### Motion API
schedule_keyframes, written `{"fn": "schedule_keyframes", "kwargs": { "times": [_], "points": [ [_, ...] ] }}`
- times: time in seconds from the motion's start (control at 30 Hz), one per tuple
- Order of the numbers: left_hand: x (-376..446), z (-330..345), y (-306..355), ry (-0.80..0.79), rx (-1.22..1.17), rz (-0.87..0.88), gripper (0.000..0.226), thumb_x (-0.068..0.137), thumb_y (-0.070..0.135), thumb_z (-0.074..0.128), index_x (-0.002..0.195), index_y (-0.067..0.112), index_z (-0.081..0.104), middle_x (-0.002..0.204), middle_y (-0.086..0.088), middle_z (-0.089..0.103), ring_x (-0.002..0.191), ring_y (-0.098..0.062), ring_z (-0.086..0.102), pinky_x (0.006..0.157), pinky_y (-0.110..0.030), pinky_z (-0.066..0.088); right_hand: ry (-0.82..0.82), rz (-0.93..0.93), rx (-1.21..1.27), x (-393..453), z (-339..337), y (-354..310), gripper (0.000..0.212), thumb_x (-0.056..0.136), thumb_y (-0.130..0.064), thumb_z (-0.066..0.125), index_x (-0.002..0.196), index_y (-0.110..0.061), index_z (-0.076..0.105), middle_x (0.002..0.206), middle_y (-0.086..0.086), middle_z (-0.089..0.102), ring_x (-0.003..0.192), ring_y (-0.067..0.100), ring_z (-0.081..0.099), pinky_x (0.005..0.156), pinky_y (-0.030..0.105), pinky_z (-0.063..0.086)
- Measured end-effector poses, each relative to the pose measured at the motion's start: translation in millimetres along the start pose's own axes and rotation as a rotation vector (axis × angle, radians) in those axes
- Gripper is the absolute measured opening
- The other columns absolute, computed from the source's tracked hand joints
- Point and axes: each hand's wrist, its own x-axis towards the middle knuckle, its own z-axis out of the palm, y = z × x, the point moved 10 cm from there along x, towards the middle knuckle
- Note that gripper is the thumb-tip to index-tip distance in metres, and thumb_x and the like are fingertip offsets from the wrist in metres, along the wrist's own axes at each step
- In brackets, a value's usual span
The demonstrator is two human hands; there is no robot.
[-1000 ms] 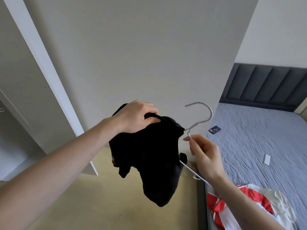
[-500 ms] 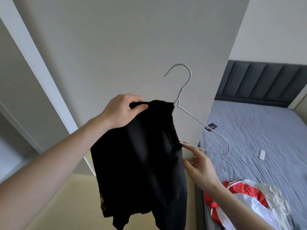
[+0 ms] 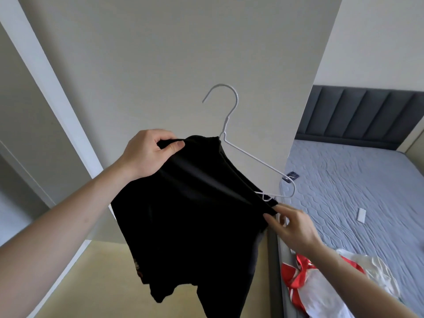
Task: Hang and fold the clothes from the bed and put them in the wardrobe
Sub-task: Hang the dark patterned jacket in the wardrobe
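Left hand: the left hand [image 3: 146,152] pinches the upper edge of the black garment [image 3: 195,221] between thumb and curled fingers, at about 10 o'clock from the cloth's middle.
Right hand: the right hand [image 3: 293,228] pinches the garment's other top corner with thumb and forefinger, at about 3 o'clock from the cloth's middle, just below the hanger's lower bend.
Black garment: held up in the air between both hands, its top edge stretched on a slant, the rest hanging down and out of the lower edge of view; a small reddish print shows near its lower left hem.
Hanger: the white wire hanger [image 3: 231,125] is partly inside the garment, its hook standing free at 12 o'clock above the cloth and one arm running bare toward 4 o'clock; the other arm is hidden by the fabric.
Behind: a pale wardrobe panel [image 3: 172,53] fills the background directly behind hanger and garment, with a white frame edge [image 3: 46,81] slanting at 9 o'clock.
Bed: the bed [image 3: 355,191] lies at 3 o'clock, with a dark padded headboard [image 3: 362,120].
On the bed: a red and white garment [image 3: 321,285] is bunched at 5 o'clock under the right forearm; a small dark item [image 3: 291,176] and a small white item [image 3: 361,215] lie farther up the mattress, too small to identify.
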Motion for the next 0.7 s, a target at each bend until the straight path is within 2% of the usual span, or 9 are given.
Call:
{"fn": "schedule_keyframes", "kwargs": {
  "times": [0.07,0.13,0.27,0.37,0.4,0.43,0.53,0.6,0.7],
  "points": [
    [-5.8,1.7,-3.7,0.003,-0.008,-0.012,0.036,0.087,0.065,0.059,0.087,0.032,0.075,0.090,0.017,0.075,0.093,-0.011,0.069,0.092,-0.045,0.054,0.044,-0.023,-0.071,3.8,-18.9,2.4,0.012,0.091,-0.056,0.063,0.095,-0.045,0.062,0.081,-0.031,0.059,0.075,-0.004,0.056,0.064,0.018,0.044],
    [-9.7,3.8,-7.9,-0.003,-0.018,-0.015,0.038,0.088,0.064,0.059,0.086,0.029,0.075,0.085,0.011,0.075,0.088,-0.015,0.069,0.087,-0.044,0.055,0.096,-0.057,-0.130,7.8,-35.9,0.9,0.017,0.090,-0.050,0.067,0.100,-0.038,0.073,0.084,-0.038,0.057,0.085,-0.002,0.058,0.066,0.024,0.048],
    [-14.0,-0.4,-13.9,0.046,0.101,0.011,0.052,0.090,0.067,0.054,0.080,0.018,0.067,0.061,0.001,0.056,0.065,-0.021,0.053,0.065,-0.036,0.047,0.188,-0.123,-0.179,13.5,-65.4,-7.7,0.020,0.089,-0.045,0.068,0.099,-0.030,0.078,0.092,-0.025,0.069,0.084,0.009,0.065,0.058,0.031,0.056],
    [-16.4,-0.8,-16.3,0.063,0.208,0.032,0.061,0.092,0.068,0.050,0.071,0.010,0.051,0.055,-0.005,0.037,0.058,-0.025,0.037,0.053,-0.032,0.033,0.234,-0.160,-0.157,16.3,-85.5,-14.4,0.019,0.086,-0.039,0.072,0.097,-0.024,0.080,0.094,-0.024,0.070,0.076,-0.005,0.064,0.066,0.014,0.051],
    [-16.7,0.1,-17.9,0.059,0.225,0.032,0.062,0.092,0.068,0.049,0.069,0.010,0.047,0.054,-0.004,0.034,0.056,-0.024,0.034,0.052,-0.031,0.031,0.246,-0.163,-0.152,17.5,-91.8,-16.2,0.018,0.086,-0.038,0.073,0.095,-0.023,0.079,0.091,-0.023,0.069,0.070,-0.010,0.062,0.066,0.007,0.045],
    [-16.9,1.6,-20.0,0.049,0.247,0.031,0.063,0.093,0.068,0.048,0.067,0.011,0.043,0.054,-0.003,0.033,0.055,-0.023,0.033,0.051,-0.031,0.030,0.258,-0.166,-0.149,19.2,-97.5,-18.0,0.018,0.087,-0.040,0.072,0.090,-0.023,0.077,0.086,-0.022,0.067,0.062,-0.010,0.059,0.061,0.007,0.043],
    [-17.2,10.0,-24.7,0.002,0.363,0.047,0.066,0.092,0.072,0.040,0.064,0.012,0.036,0.053,-0.003,0.037,0.053,-0.021,0.036,0.052,-0.032,0.033,0.310,-0.187,-0.169,24.7,-113.2,-24.9,0.027,0.088,-0.044,0.064,0.073,-0.022,0.060,0.069,-0.014,0.055,0.051,0.007,0.051,0.050,0.025,0.042],
    [-18.3,16.5,-24.1,-0.016,0.415,0.086,0.065,0.092,0.073,0.038,0.062,0.016,0.032,0.051,-0.002,0.037,0.051,-0.019,0.036,0.050,-0.030,0.031,0.310,-0.209,-0.202,29.0,-118.5,-29.5,0.027,0.090,-0.038,0.066,0.073,-0.019,0.056,0.068,-0.012,0.049,0.051,0.017,0.049,0.048,0.030,0.041],
    [-21.1,32.3,-19.3,-0.061,0.455,0.158,0.057,0.095,0.070,0.037,0.062,0.023,0.036,0.055,0.005,0.046,0.048,-0.014,0.039,0.049,-0.028,0.029,0.271,-0.175,-0.215,39.7,-122.4,-29.4,0.023,0.094,-0.021,0.074,0.078,-0.015,0.057,0.073,-0.007,0.052,0.054,0.020,0.051,0.050,0.033,0.045]
  ]
}}
